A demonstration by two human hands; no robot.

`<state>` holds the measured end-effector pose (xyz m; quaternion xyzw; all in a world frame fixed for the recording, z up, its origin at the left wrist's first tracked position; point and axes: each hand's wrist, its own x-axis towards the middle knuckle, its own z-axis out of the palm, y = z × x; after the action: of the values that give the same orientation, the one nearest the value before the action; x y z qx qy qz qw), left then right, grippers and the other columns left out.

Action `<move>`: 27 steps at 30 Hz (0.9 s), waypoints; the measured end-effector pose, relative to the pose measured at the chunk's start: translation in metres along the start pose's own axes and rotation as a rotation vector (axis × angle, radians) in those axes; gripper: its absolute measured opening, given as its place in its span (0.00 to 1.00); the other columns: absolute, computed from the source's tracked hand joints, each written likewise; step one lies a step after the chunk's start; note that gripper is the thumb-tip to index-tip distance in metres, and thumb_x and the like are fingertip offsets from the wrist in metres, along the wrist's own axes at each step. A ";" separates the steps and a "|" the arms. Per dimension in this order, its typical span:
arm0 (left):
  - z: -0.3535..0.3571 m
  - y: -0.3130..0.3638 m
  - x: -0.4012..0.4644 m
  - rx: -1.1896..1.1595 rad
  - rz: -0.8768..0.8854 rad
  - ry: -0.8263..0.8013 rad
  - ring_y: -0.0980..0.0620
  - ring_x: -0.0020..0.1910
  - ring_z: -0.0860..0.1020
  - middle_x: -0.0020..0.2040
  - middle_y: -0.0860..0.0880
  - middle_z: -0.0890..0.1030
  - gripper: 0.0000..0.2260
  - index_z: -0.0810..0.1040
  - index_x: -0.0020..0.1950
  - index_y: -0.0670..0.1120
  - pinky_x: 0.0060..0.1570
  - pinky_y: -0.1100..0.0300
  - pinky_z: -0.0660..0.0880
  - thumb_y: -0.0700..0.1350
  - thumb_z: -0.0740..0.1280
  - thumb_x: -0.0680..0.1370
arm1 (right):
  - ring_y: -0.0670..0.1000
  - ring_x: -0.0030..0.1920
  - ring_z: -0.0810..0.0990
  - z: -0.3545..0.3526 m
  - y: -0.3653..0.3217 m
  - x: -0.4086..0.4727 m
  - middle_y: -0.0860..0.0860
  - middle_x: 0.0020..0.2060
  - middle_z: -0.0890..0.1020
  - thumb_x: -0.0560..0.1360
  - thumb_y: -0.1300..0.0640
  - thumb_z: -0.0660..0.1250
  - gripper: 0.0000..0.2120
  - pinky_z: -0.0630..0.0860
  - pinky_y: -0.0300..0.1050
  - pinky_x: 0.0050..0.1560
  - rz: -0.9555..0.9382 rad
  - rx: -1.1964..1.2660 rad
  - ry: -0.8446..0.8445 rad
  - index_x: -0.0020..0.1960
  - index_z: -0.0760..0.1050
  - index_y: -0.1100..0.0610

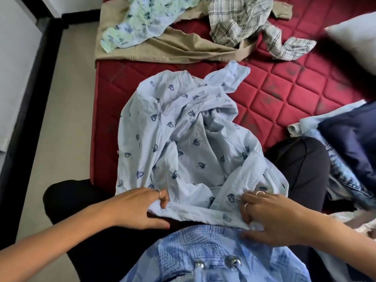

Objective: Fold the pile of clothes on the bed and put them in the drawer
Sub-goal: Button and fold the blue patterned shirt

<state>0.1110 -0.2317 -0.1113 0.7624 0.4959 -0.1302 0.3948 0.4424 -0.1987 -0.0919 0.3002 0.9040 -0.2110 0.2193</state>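
A crumpled light-blue shirt with a dark leaf print (183,139) lies on the red quilted mattress (284,94) right in front of me, its near hem over my lap. My left hand (140,208) pinches the hem's left corner between thumb and fingers. My right hand (270,216) grips the hem's right end near the collar band, fingers curled into the cloth. Farther back lie a floral pale-green garment (138,23), tan trousers (173,47) and a plaid shirt (244,19).
A stack of dark-blue and denim clothes (345,143) sits at my right, beside my knee in black trousers (301,165). A grey pillow (356,37) rests at the far right. The mattress's left edge drops to a beige floor (67,98) with a black frame (26,98).
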 end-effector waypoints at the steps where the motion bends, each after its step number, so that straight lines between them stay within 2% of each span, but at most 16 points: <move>1: 0.000 0.001 0.001 0.159 -0.005 -0.009 0.61 0.41 0.71 0.41 0.60 0.72 0.19 0.65 0.52 0.57 0.41 0.63 0.67 0.67 0.65 0.72 | 0.50 0.51 0.78 0.006 0.000 0.001 0.47 0.50 0.76 0.71 0.31 0.55 0.24 0.78 0.48 0.51 -0.017 -0.054 0.078 0.46 0.75 0.49; 2: 0.001 0.000 0.002 0.284 0.009 0.010 0.59 0.41 0.73 0.42 0.60 0.72 0.20 0.63 0.54 0.56 0.40 0.61 0.65 0.65 0.65 0.73 | 0.50 0.45 0.81 0.010 0.000 0.002 0.47 0.46 0.78 0.69 0.29 0.55 0.25 0.80 0.46 0.44 -0.006 -0.125 0.146 0.43 0.77 0.50; 4: 0.011 -0.008 0.006 0.475 0.140 0.133 0.54 0.40 0.79 0.44 0.56 0.76 0.23 0.63 0.53 0.52 0.34 0.59 0.69 0.59 0.71 0.69 | 0.50 0.37 0.82 0.019 0.000 0.004 0.47 0.39 0.80 0.65 0.31 0.56 0.25 0.80 0.43 0.33 0.023 -0.203 0.236 0.40 0.79 0.51; 6: 0.020 -0.016 0.007 0.613 0.201 0.186 0.55 0.27 0.77 0.39 0.55 0.77 0.30 0.67 0.52 0.50 0.21 0.62 0.67 0.50 0.78 0.56 | 0.50 0.33 0.81 0.023 -0.004 0.008 0.48 0.36 0.80 0.63 0.35 0.63 0.21 0.79 0.42 0.30 0.048 -0.228 0.227 0.39 0.80 0.52; 7: 0.023 -0.021 0.007 0.646 0.214 0.219 0.55 0.24 0.76 0.39 0.55 0.78 0.33 0.69 0.54 0.49 0.17 0.64 0.66 0.45 0.78 0.52 | 0.50 0.31 0.80 0.023 -0.007 0.009 0.48 0.34 0.79 0.60 0.38 0.68 0.17 0.77 0.42 0.28 0.051 -0.234 0.206 0.37 0.80 0.52; 9: 0.028 -0.030 0.005 0.701 0.264 0.296 0.55 0.22 0.74 0.40 0.53 0.78 0.35 0.70 0.58 0.47 0.15 0.65 0.65 0.39 0.75 0.52 | 0.49 0.28 0.78 0.019 -0.011 0.010 0.47 0.31 0.77 0.57 0.45 0.72 0.10 0.75 0.41 0.26 0.061 -0.227 0.198 0.33 0.77 0.50; 11: 0.030 -0.036 0.002 0.743 0.316 0.373 0.54 0.22 0.73 0.44 0.52 0.75 0.30 0.70 0.60 0.46 0.15 0.64 0.66 0.37 0.67 0.58 | 0.47 0.30 0.78 0.009 -0.013 0.009 0.44 0.32 0.76 0.62 0.47 0.63 0.06 0.75 0.40 0.27 0.060 -0.175 0.204 0.32 0.75 0.48; 14: 0.033 -0.044 0.000 0.764 0.318 0.487 0.54 0.25 0.74 0.48 0.52 0.69 0.24 0.70 0.61 0.47 0.18 0.63 0.70 0.41 0.59 0.64 | 0.48 0.39 0.78 -0.023 -0.015 0.009 0.44 0.38 0.76 0.70 0.47 0.52 0.13 0.77 0.42 0.40 0.077 -0.057 0.249 0.38 0.74 0.49; 16: 0.026 -0.046 -0.002 0.722 0.299 0.547 0.54 0.30 0.77 0.48 0.52 0.70 0.21 0.70 0.60 0.47 0.22 0.62 0.73 0.43 0.56 0.67 | 0.50 0.47 0.75 -0.048 -0.017 0.008 0.46 0.44 0.75 0.73 0.44 0.43 0.18 0.73 0.45 0.51 0.055 0.043 0.276 0.43 0.70 0.50; 17: 0.017 -0.047 -0.002 0.720 0.295 0.607 0.54 0.33 0.78 0.48 0.52 0.73 0.21 0.70 0.60 0.46 0.25 0.62 0.75 0.43 0.56 0.67 | 0.50 0.49 0.75 -0.063 -0.017 0.007 0.46 0.45 0.74 0.72 0.43 0.40 0.20 0.72 0.45 0.51 0.033 0.051 0.320 0.43 0.67 0.50; 19: -0.008 -0.044 0.001 0.721 0.216 0.721 0.52 0.38 0.80 0.48 0.50 0.79 0.19 0.70 0.59 0.44 0.29 0.61 0.78 0.43 0.57 0.69 | 0.48 0.48 0.75 -0.097 -0.011 0.007 0.44 0.43 0.72 0.72 0.40 0.37 0.20 0.70 0.45 0.46 0.066 -0.013 0.421 0.43 0.63 0.49; 21: -0.049 -0.042 0.003 0.729 0.023 0.852 0.48 0.38 0.80 0.48 0.46 0.78 0.18 0.71 0.58 0.42 0.26 0.57 0.78 0.42 0.56 0.70 | 0.47 0.47 0.75 -0.133 0.001 0.009 0.42 0.40 0.68 0.76 0.40 0.41 0.19 0.69 0.45 0.42 0.143 -0.075 0.496 0.44 0.65 0.48; 24: -0.127 -0.030 0.000 0.789 -0.266 0.837 0.44 0.27 0.76 0.37 0.44 0.75 0.14 0.79 0.50 0.40 0.16 0.57 0.71 0.38 0.58 0.68 | 0.50 0.49 0.76 -0.185 0.028 0.021 0.41 0.38 0.67 0.80 0.46 0.54 0.11 0.74 0.52 0.46 0.248 -0.052 0.543 0.46 0.71 0.50; 25: -0.168 -0.018 -0.010 0.826 -0.337 0.849 0.44 0.26 0.77 0.35 0.45 0.76 0.10 0.80 0.48 0.40 0.17 0.57 0.70 0.37 0.63 0.69 | 0.52 0.49 0.77 -0.215 0.034 0.026 0.42 0.37 0.67 0.80 0.48 0.56 0.09 0.75 0.53 0.47 0.246 -0.083 0.612 0.44 0.71 0.49; 26: -0.196 -0.007 -0.015 0.811 -0.393 0.831 0.43 0.30 0.79 0.36 0.45 0.78 0.09 0.79 0.50 0.42 0.21 0.55 0.72 0.36 0.66 0.71 | 0.53 0.49 0.78 -0.232 0.041 0.032 0.43 0.38 0.68 0.79 0.49 0.58 0.09 0.75 0.53 0.47 0.261 -0.101 0.646 0.44 0.73 0.50; 27: -0.228 0.003 -0.018 0.751 -0.467 0.797 0.41 0.39 0.81 0.43 0.43 0.80 0.10 0.78 0.55 0.43 0.30 0.53 0.73 0.38 0.65 0.75 | 0.54 0.50 0.78 -0.254 0.047 0.038 0.44 0.40 0.70 0.78 0.50 0.59 0.08 0.75 0.51 0.46 0.285 -0.139 0.682 0.44 0.74 0.51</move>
<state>0.0607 -0.0776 0.0501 0.7108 0.6804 -0.0838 -0.1575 0.3761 -0.0171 0.0839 0.4603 0.8865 -0.0044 -0.0474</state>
